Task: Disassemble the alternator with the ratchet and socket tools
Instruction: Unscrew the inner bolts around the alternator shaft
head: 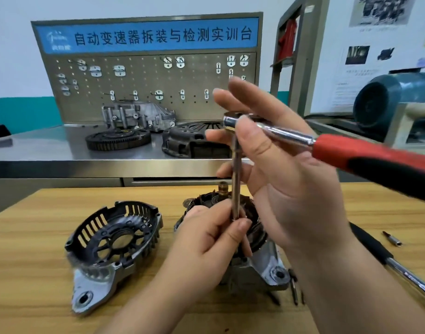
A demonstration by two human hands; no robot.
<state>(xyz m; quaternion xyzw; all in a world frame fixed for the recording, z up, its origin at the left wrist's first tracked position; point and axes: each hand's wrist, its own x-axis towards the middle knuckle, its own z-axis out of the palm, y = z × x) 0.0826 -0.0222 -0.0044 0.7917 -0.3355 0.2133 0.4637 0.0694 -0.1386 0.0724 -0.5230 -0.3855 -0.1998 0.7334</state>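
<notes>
The right hand [291, 169] is nearest. Its thumb presses on the round head of the chrome ratchet with a red-and-black handle [279, 131], pinching it against the fingers behind, whose tips stand straight and slightly spread. The handle runs out to the right, across the wrist.

A slim chrome extension bar [235, 179] hangs straight down from the ratchet head. The left hand [206, 237] pinches its lower end between thumb and forefinger, with the other fingers curled under.

Directly below the hands, the silver-and-black alternator body [262, 261] sits on the pale wooden table [38, 213] with its brass-tipped shaft pointing up. Just beside it to the left lies the removed black slotted end cover with silver mounting lugs [112, 242], open side up.

To the right lie a black-gripped chrome tool [387, 259] and a small metal bit [392, 239].
</notes>
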